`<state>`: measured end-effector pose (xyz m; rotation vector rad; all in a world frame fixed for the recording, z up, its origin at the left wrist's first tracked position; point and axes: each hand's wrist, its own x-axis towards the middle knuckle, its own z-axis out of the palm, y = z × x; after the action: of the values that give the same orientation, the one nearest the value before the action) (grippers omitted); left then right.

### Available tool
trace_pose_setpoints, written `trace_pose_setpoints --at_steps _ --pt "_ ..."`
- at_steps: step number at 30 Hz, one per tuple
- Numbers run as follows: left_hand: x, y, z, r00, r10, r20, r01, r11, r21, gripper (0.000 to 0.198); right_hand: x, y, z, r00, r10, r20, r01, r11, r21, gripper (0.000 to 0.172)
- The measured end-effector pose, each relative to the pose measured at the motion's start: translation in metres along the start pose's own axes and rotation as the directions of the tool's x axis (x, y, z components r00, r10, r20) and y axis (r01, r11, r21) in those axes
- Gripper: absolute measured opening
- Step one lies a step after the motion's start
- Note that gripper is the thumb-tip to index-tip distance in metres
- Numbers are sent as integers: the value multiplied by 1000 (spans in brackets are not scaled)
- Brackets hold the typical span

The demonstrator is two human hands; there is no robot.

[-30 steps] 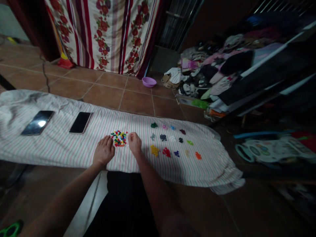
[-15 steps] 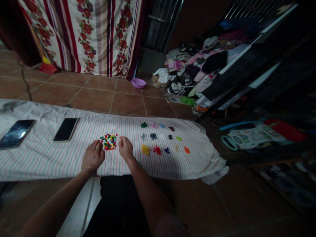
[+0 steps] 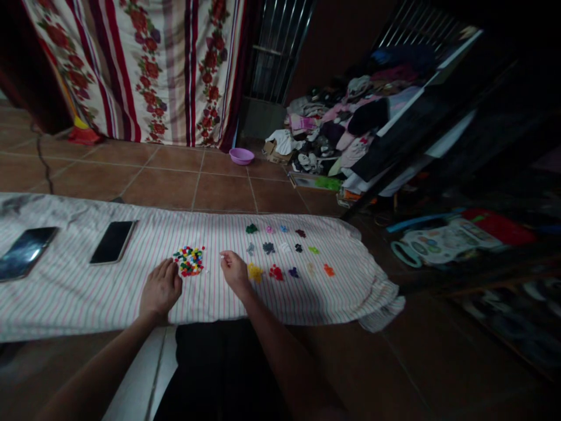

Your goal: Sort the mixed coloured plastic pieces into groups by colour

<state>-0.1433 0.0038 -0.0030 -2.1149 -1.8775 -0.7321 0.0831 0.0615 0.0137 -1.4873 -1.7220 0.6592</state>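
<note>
A mixed heap of small coloured beads (image 3: 189, 260) lies on a pink-striped white cloth (image 3: 87, 286) spread on the floor. My left hand (image 3: 161, 289) rests flat on the cloth just left of and below the heap, fingers loosely together. My right hand (image 3: 234, 270) is to the right of the heap, its fingers pinched on a tiny white bead. Further right lie several small piles sorted by colour, among them a yellow pile (image 3: 255, 272), a red pile (image 3: 276, 272), an orange pile (image 3: 328, 269) and a green pile (image 3: 251, 228).
Two dark phones (image 3: 113, 241) (image 3: 24, 252) lie on the cloth at the left. A floral curtain (image 3: 144, 64), a purple bowl (image 3: 242, 155) and a heap of clothes (image 3: 346, 128) stand beyond on the tiled floor. A toy board (image 3: 438, 242) sits at the right.
My right hand has drawn away from the mixed heap towards the sorted piles, still pinched. The view has swung slightly right and down. My left hand stays beside the heap.
</note>
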Motion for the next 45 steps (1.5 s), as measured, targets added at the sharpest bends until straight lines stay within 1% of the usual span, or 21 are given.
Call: trace_pose_setpoints --at_steps 4,8,10,14,18,23,29,32,38,42,45 --pt "0 0 1 1000 14 -19 -13 1000 20 35 8 14 -30 992 -24 -123 28 999 29 24" --pt "0 -2 3 998 41 -39 -40 999 34 34 16 40 -66 961 -42 -272 38 999 -18 27" --pt "0 -2 4 997 56 -53 -54 998 45 33 21 56 -86 938 -33 -345 9 998 -70 28" --pt "-1 -3 4 996 71 -61 -67 996 58 33 30 83 -122 905 -1 -425 -65 988 -140 28" --pt "-1 -4 4 997 60 -48 -58 997 44 33 34 100 -143 873 70 -483 -172 970 -170 30" --pt "0 -3 2 998 44 -36 -43 999 25 33 34 109 -157 852 173 -494 -316 922 -222 30" --pt "1 -3 0 998 58 -14 -57 998 18 33 36 112 -166 862 226 -454 -401 852 -336 32" --pt "1 -3 0 999 52 -12 -51 998 26 33 38 114 -165 872 231 -432 -413 822 -392 32" --pt "1 -2 -1 999 37 -10 -36 999 33 32 42 117 -162 908 212 -361 -371 807 -459 28" --pt "1 -1 -2 999 37 1 -37 999 36 32 44 114 -160 905 248 -346 -399 781 -481 28" --pt "1 -1 -2 1000 20 20 -21 1000 13 32 46 112 -160 907 245 -341 -393 783 -482 28"
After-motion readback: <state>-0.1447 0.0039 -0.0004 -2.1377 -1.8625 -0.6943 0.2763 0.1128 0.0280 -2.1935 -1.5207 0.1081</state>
